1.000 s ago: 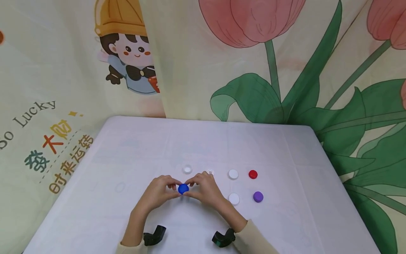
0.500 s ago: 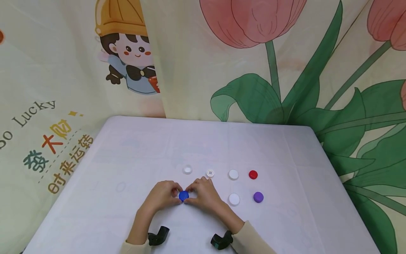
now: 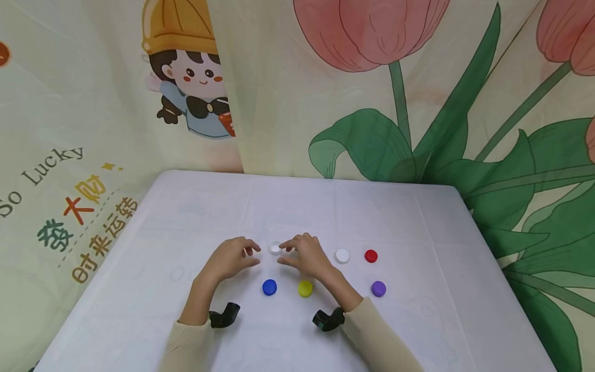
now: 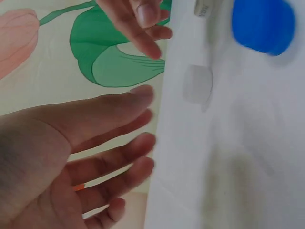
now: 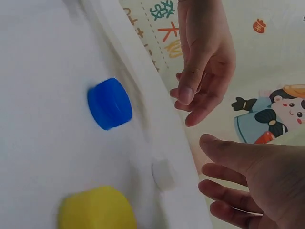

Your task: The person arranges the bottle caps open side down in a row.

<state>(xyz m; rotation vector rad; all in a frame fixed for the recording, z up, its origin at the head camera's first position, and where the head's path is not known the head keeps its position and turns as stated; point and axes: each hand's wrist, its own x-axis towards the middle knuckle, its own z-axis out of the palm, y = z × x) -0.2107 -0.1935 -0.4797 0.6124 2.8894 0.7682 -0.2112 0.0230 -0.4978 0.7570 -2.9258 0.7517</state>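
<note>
A blue round cap (image 3: 269, 287) lies on the white table, with a yellow cap (image 3: 305, 289) to its right. Behind them is a small white cap (image 3: 275, 249). My left hand (image 3: 232, 258) hovers to the left of that white cap, thumb and fingers apart, holding nothing. On the other side, my right hand (image 3: 307, 256) is spread the same way and is also without a hold; its fingertips overlap the cap's edge in the head view. In the right wrist view the small white cap (image 5: 164, 175) stands free on the cloth, apart from both hands.
To the right lie a white cap (image 3: 342, 256), a red cap (image 3: 371, 256) and a purple cap (image 3: 378, 289). My right hand and forearm cover part of the table there. A black wrist mount (image 3: 225, 315) sits on each arm. A printed curtain (image 3: 274, 103) hangs behind the table.
Both hands have let go of the blue cap, which stays on the table, and have moved away and apart, around the small white cap. The yellow cap has come into view.
</note>
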